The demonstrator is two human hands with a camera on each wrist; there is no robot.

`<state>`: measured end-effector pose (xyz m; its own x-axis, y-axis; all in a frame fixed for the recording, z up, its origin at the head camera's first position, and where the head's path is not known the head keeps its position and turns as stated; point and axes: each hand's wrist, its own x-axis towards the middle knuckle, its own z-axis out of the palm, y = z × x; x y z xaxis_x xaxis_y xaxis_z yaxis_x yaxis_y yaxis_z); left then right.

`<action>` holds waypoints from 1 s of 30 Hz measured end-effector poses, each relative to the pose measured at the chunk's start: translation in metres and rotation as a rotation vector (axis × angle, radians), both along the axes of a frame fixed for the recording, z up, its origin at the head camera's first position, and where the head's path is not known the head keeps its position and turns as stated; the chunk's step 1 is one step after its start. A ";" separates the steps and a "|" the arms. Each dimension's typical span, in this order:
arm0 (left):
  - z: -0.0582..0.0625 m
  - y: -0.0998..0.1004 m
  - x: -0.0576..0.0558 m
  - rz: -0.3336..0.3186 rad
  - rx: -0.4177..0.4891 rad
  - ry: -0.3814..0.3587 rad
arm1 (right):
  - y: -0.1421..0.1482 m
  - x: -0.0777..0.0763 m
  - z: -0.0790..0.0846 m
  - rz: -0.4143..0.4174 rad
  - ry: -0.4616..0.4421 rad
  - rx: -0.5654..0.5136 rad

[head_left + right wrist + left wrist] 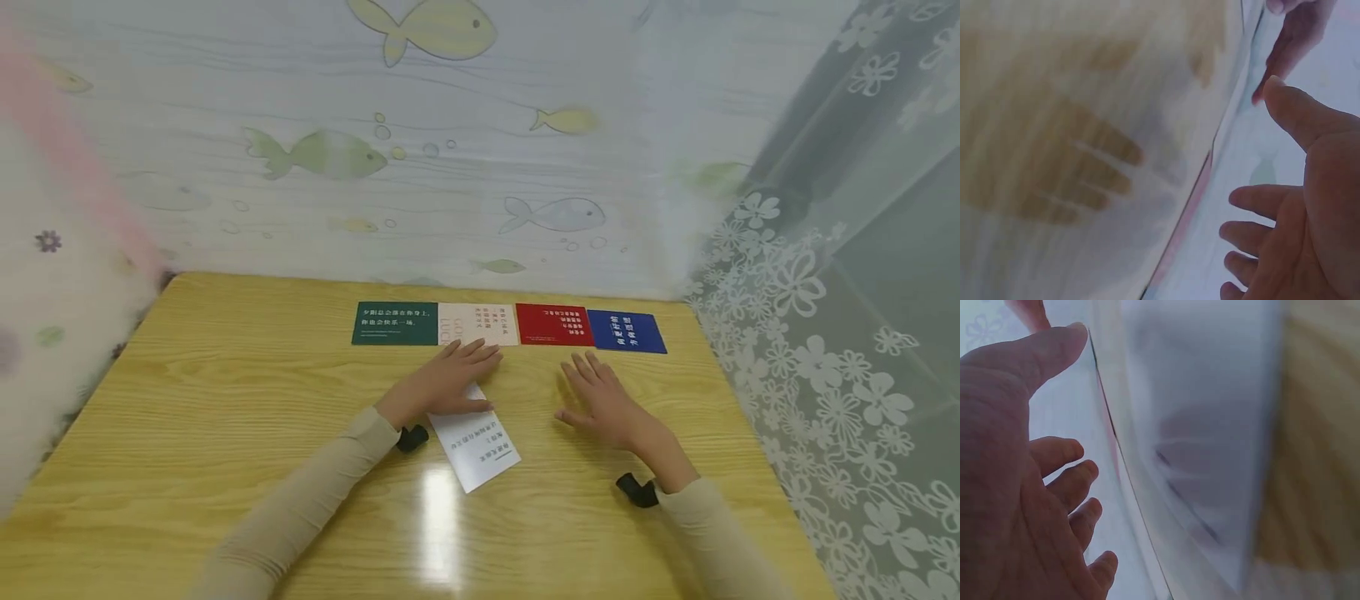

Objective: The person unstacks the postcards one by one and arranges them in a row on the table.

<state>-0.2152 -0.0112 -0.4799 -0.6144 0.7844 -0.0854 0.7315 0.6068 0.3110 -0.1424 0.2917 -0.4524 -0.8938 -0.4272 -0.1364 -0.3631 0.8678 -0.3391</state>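
My left hand [448,379], fingers straight and palm down, overlaps the upper part of a white printed card [476,450] lying aslant on the table. Its fingertips reach the lower edge of a cream card [491,323]. Seen from the left wrist, the thumb and fingers [1057,453] are spread apart, with the white card [1210,394] beside them. Below the red card [553,325] and the blue card [628,332], my right hand [603,404] is over the table with straight fingers. Nothing is in its grasp in the right wrist view.
A green card [395,325] begins the row of cards at the left, along the back of the wood-grain table [225,400]. A fish-print curtain [420,200] hangs behind, and flowered lace [825,400] borders the right side. Black wrist pieces [637,490] sit at both cuffs.
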 end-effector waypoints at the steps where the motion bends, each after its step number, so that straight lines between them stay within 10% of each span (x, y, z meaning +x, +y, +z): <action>1: -0.001 -0.006 0.002 0.010 0.001 -0.009 | -0.004 0.004 -0.002 0.008 -0.008 -0.003; 20: 0.001 -0.043 0.054 0.087 -0.054 -0.035 | -0.065 0.077 -0.016 0.171 -0.140 -0.053; 30: 0.005 -0.064 0.083 0.122 -0.029 -0.005 | -0.078 0.077 -0.015 0.177 -0.117 -0.035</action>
